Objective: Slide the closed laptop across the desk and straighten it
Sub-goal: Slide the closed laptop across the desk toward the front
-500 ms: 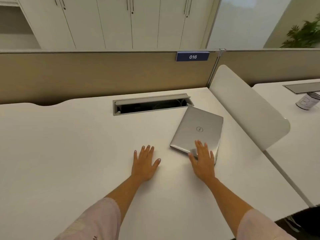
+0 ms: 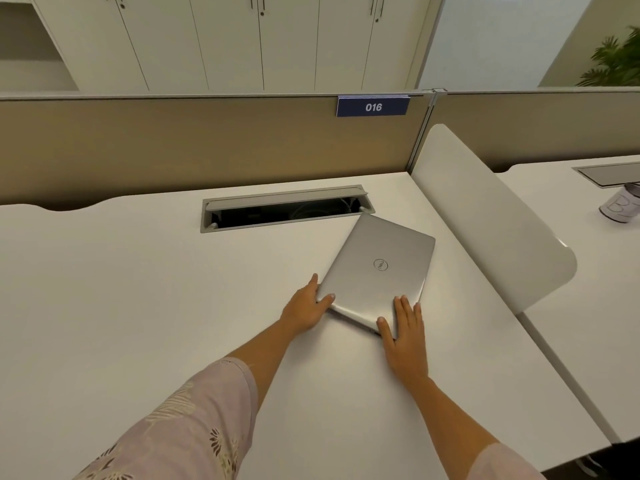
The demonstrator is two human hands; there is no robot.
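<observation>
A closed silver laptop [image 2: 379,268] lies skewed on the white desk [image 2: 121,306], its far corner close to the cable slot. My left hand [image 2: 304,308] grips the laptop's near left corner, thumb on the lid and fingers along the left edge. My right hand [image 2: 403,327] lies flat with its fingers on the lid at the near right corner, palm over the edge.
An open cable slot [image 2: 280,209] with a raised flap is cut into the desk behind the laptop. A white curved divider [image 2: 485,216] stands to the right. A tan partition [image 2: 173,143] with a "016" sign backs the desk. A cup [image 2: 620,209] sits on the neighbouring desk.
My left hand has moved right from the bare desk and taken hold of the laptop's near left corner. My right hand stays on the near right corner.
</observation>
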